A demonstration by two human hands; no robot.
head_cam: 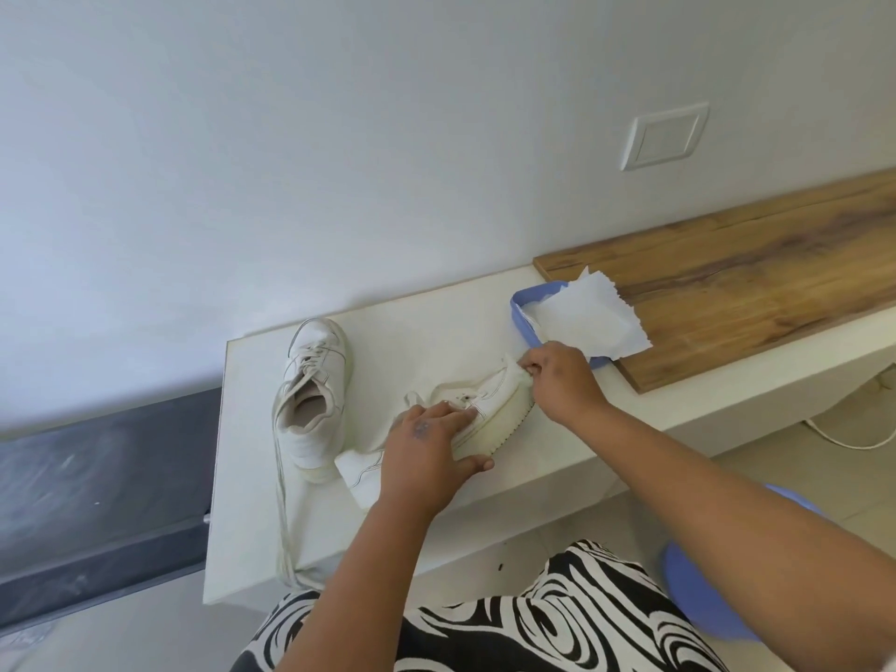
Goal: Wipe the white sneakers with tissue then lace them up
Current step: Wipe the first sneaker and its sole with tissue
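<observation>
The near sneaker (485, 409) lies on its side at the front edge of the white counter (436, 341), toe toward 2 o'clock, pale sole turned to the person. The left hand (426, 448) presses it flat — fingers spread over the eyelet area, thumb hooked under the sole. The right hand (557, 375) pinches a small wad of tissue (516, 375) against the toe, fingers curled tight round it.

The step in hand appears to be wiping the toe and sole edge. To do it well, the holding hand should bear down firmly so the shoe does not skid off the counter's edge, while the tissue works in short strokes along the sole's ridged rim, where grime likely collects. A fresh fold will be wanted once the wad greys.

At 10 o'clock from this shoe stands the second sneaker (315, 390), upright and laced, its long laces (281, 502) trailing toward the counter's near edge — worth keeping clear of. At 1 o'clock a blue tray (526, 317) holds a loose tissue sheet (586, 317), overlapping a wooden board (751, 283). Just beside the right forearm sits a blue basin (698, 594), below the counter.
</observation>
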